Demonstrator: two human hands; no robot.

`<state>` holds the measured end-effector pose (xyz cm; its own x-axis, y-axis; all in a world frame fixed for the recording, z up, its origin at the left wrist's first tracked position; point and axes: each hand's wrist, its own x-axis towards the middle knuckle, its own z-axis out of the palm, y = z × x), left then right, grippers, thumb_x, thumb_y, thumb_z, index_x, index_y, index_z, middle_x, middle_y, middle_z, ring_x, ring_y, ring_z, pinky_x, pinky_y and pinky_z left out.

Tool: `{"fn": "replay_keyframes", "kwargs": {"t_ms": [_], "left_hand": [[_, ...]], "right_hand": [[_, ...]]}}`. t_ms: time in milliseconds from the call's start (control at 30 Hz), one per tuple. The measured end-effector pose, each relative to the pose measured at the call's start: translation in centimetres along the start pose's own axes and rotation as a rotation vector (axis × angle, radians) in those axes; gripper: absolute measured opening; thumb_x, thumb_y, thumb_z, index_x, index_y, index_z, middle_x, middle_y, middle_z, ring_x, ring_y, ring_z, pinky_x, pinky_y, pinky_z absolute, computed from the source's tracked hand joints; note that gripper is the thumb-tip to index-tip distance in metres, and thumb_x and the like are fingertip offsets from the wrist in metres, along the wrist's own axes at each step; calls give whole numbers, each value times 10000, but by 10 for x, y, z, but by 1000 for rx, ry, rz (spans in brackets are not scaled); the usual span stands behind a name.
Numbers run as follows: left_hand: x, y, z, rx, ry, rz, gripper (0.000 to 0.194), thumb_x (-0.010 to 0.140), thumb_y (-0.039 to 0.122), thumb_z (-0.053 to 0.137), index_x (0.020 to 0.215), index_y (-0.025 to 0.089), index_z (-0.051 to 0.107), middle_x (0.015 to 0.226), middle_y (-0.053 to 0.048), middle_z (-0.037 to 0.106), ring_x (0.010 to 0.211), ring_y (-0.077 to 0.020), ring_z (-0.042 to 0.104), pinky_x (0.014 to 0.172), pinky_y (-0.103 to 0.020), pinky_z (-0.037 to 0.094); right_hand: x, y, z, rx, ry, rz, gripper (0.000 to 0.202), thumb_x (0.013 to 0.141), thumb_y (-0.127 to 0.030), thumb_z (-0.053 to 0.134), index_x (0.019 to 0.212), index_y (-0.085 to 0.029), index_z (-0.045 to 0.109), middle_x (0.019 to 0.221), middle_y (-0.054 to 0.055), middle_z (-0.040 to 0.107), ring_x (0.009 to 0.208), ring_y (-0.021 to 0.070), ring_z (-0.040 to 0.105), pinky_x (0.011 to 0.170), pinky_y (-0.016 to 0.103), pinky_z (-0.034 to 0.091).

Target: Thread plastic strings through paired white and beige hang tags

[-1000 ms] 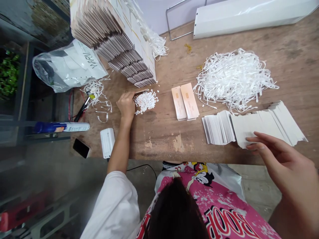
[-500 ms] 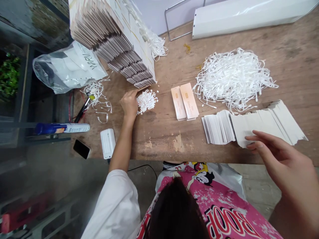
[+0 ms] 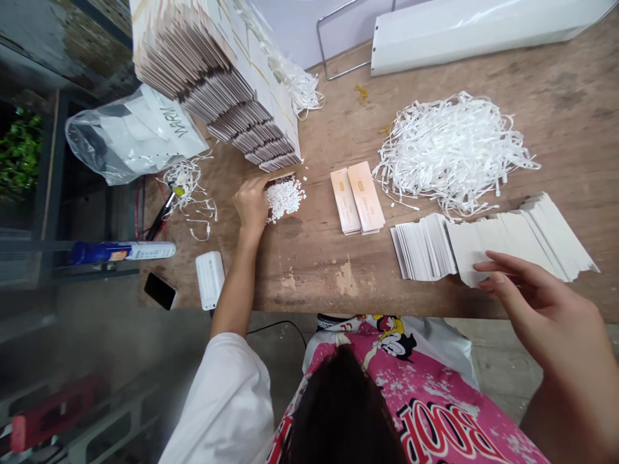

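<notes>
My left hand (image 3: 252, 205) is closed at the foot of the tall stack, its fingers on the edge of a thin card (image 3: 280, 174) like a hang tag. Right beside it lies a small heap of white plastic bits (image 3: 285, 197). My right hand (image 3: 544, 299) is open, with thumb and fingers apart, its fingertips at the front of a long row of white cards (image 3: 507, 241). To the left of that row leans a shorter row of cards (image 3: 423, 248). Two small piles of peach hang tags (image 3: 356, 196) lie between my hands.
A tangle of white tag strings (image 3: 454, 151) lies at the right. Tall bundled stacks of tags (image 3: 232, 103) rise at the back left. A plastic bag (image 3: 133, 135), a blue-and-white can (image 3: 123, 251), a phone (image 3: 160, 290) and a white power bank (image 3: 209, 279) sit at the left.
Both hands stay almost in place. The card edge at my left hand shows slightly more clearly apart from the stack, and the view has shifted a little.
</notes>
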<state>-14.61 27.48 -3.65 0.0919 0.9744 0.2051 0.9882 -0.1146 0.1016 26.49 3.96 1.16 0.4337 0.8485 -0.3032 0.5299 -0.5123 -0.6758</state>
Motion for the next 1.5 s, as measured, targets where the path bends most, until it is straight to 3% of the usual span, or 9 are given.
{"fn": "replay_keyframes", "kwargs": {"t_ms": [233, 433, 567, 700, 800, 967, 1233, 1500], "left_hand": [[12, 14, 1, 34, -44, 10, 413, 906, 113, 394, 1135, 260, 704, 1112, -67, 719, 1045, -241, 641, 903, -348, 474], [7, 24, -14, 78, -29, 96, 401, 897, 100, 422, 1122, 260, 713, 1106, -53, 726, 1016, -233, 654, 852, -329, 489], [12, 51, -20, 106, 2, 102, 380, 927, 163, 412, 1203, 227, 665, 1087, -89, 720, 968, -243, 664, 826, -333, 486], [16, 83, -16, 96, -64, 111, 390, 925, 172, 410, 1252, 169, 622, 1082, -136, 702, 923, -248, 663, 802, -343, 476], [15, 95, -12, 87, -75, 151, 406, 936, 173, 386, 1281, 155, 599, 1068, -136, 697, 934, -239, 657, 800, -329, 464], [17, 100, -8, 168, -80, 80, 391, 914, 148, 384, 1230, 114, 611, 1014, -153, 684, 912, -277, 656, 766, -353, 466], [25, 118, -11, 259, -264, 9, 305, 903, 87, 383, 1054, 71, 648, 1058, -201, 645, 921, -328, 649, 789, -391, 477], [-14, 114, -31, 363, -349, 69, 370, 912, 83, 352, 1176, 67, 610, 1061, -192, 649, 877, -279, 667, 760, -361, 502]], "right_hand": [[-1, 1, -2, -26, 12, -21, 536, 751, -578, 540, 1131, -229, 687, 1000, 87, 743, 812, 263, 711, 749, 397, 570], [0, 7, -1, -36, 3, -15, 520, 776, -573, 536, 1161, -252, 676, 1062, 68, 734, 860, 258, 709, 784, 393, 562], [0, 9, -1, -45, 9, -22, 503, 772, -575, 549, 1147, -267, 683, 1058, 59, 736, 909, 268, 704, 798, 396, 561], [-1, 10, -1, -6, -8, -5, 509, 769, -573, 558, 1163, -271, 671, 1080, 57, 732, 936, 273, 700, 797, 401, 564], [-2, 8, -1, 7, -10, 0, 517, 759, -584, 557, 1147, -265, 678, 1086, 66, 730, 941, 282, 698, 801, 416, 561], [0, 6, -1, 16, -29, 4, 547, 748, -590, 544, 1152, -245, 675, 1033, 77, 741, 885, 282, 708, 818, 438, 555], [0, 11, -1, 9, -9, -16, 507, 777, -570, 550, 1140, -242, 684, 1079, 74, 730, 865, 250, 708, 777, 379, 569], [1, 13, -1, 57, -16, -6, 480, 769, -558, 562, 1138, -275, 682, 1046, 54, 739, 894, 264, 706, 811, 414, 567]]}}
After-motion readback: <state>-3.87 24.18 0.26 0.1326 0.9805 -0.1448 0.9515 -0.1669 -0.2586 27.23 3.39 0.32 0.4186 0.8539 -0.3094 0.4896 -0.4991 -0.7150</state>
